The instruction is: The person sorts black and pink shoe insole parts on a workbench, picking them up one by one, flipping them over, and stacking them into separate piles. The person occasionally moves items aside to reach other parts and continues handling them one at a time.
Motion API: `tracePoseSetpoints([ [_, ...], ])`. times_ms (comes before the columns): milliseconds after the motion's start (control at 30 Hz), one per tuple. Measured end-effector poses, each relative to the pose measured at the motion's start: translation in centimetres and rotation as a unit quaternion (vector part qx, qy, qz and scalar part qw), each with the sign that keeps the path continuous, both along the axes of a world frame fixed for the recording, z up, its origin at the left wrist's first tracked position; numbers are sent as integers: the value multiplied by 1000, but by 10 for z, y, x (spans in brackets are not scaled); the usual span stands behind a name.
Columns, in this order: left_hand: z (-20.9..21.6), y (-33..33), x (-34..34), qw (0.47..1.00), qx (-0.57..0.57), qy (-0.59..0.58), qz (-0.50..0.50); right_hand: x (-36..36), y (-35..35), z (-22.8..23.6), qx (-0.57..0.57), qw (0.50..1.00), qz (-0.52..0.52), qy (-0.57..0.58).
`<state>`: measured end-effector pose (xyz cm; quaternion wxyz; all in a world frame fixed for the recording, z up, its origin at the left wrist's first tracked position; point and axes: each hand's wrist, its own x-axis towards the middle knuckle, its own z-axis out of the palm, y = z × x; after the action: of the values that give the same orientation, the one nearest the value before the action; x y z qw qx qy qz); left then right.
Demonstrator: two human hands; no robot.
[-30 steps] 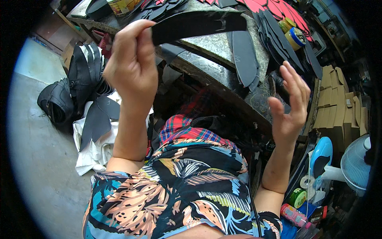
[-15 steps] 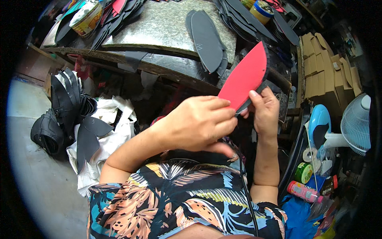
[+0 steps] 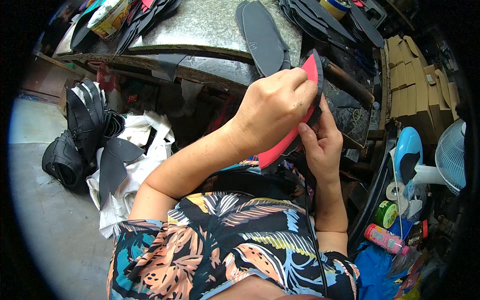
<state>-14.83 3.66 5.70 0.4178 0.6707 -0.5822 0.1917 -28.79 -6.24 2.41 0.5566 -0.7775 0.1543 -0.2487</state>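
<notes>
A long red insole-shaped piece (image 3: 276, 151) with a black rim and black underside is held up in front of my chest, tilted with its tip pointing away. My right hand (image 3: 323, 145) grips its right edge, thumb on the near side and fingers behind. Across the upper half lies my left hand (image 3: 280, 107), fingers curled in at the black rim; its fingertips are hidden, and it covers the middle of the piece. Beyond my hands, black sole-shaped pieces (image 3: 261, 37) lie stacked on the grey speckled slab (image 3: 210, 35) of the workbench.
More black pieces (image 3: 315, 22) and a tub (image 3: 107, 20) stand on the bench. A dark rod (image 3: 350, 82) lies at its right. Cardboard boxes (image 3: 412, 85), a fan (image 3: 450, 155) and bottles are on the right. Black shoe parts (image 3: 82, 135) and white cloth (image 3: 127, 187) lie left.
My left hand has moved up and away along the piece to its upper edge. The piece has turned so its red face shows narrower. My right hand has shifted slightly left and nearer.
</notes>
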Motion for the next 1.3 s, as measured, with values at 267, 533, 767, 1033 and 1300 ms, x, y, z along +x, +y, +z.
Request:
tracePoseSetpoints([
  [267,0,2,8,999,8,-28,15,-1,-6,3,-57,996,67,16],
  [533,22,68,44,957,22,283,60,-19,-20,21,-5,994,-58,-95],
  [767,7,49,2,669,160,660,-302,-12,-41,31,-191,942,-49,-272],
  [1033,-2,31,-1,676,22,685,-270,-7,-33,17,35,988,13,-147],
  [1300,-8,35,-7,764,85,602,-218,-4,-18,7,180,981,52,-44],
])
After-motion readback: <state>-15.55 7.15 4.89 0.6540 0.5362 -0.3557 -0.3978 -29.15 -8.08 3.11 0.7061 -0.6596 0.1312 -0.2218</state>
